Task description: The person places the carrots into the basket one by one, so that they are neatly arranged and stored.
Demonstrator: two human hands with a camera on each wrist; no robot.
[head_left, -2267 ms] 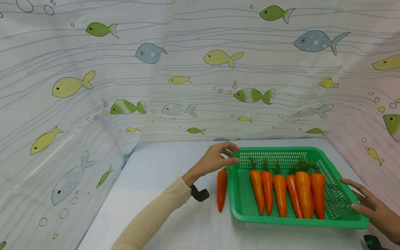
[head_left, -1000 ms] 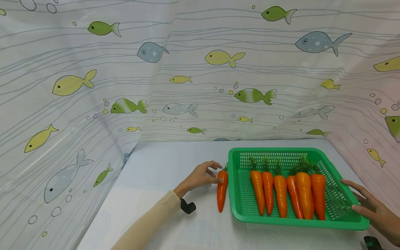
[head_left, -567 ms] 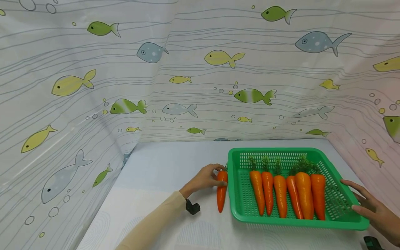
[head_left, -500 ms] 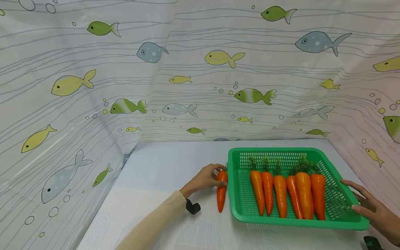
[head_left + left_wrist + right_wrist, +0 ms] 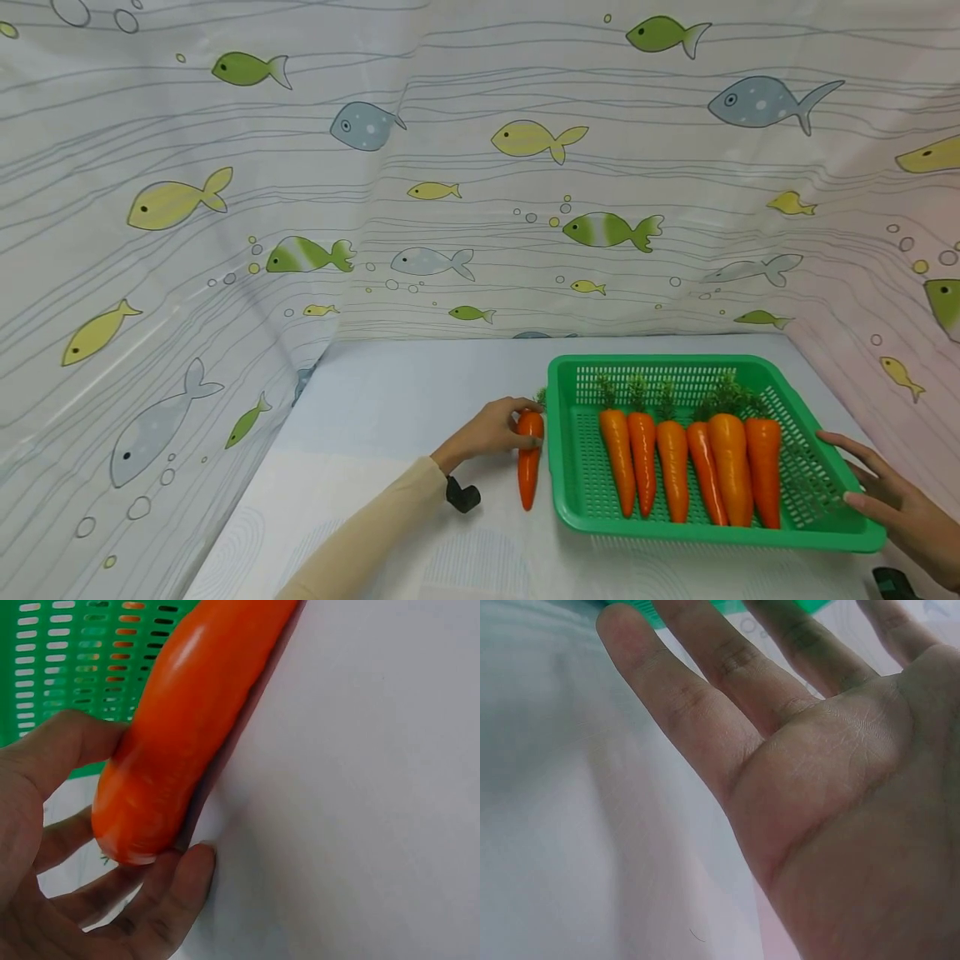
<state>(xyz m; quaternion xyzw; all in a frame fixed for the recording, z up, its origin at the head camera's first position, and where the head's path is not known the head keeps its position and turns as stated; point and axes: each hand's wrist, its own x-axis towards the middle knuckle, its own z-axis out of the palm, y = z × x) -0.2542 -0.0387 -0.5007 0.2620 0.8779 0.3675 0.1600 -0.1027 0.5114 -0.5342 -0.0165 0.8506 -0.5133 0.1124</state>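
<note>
My left hand (image 5: pixel 491 427) pinches the thick top end of an orange carrot (image 5: pixel 528 479) just left of a green basket (image 5: pixel 675 537). In the left wrist view, the thumb presses one side of the carrot (image 5: pixel 184 727), while the other fingers curl around its blunt end. The carrot's pointed tip faces the near side, and its leafy top is partly hidden by the fingers. My right hand (image 5: pixel 896 496) rests at the basket's right rim with fingers extended. The right wrist view shows that palm (image 5: pixel 840 780) turned up and its straight fingers reaching the green edge.
Several carrots (image 5: pixel 675 471) lie side by side in the basket, leafy tops (image 5: pixel 723 396) toward the back. The basket stands on a white table (image 5: pixel 405 392). Fish-printed sheets (image 5: pixel 480 233) rise behind and at both sides.
My left hand has come down from the basket's left rim to the loose carrot and taken hold of it. The carrot has shifted slightly left. My right hand stays at the rim.
</note>
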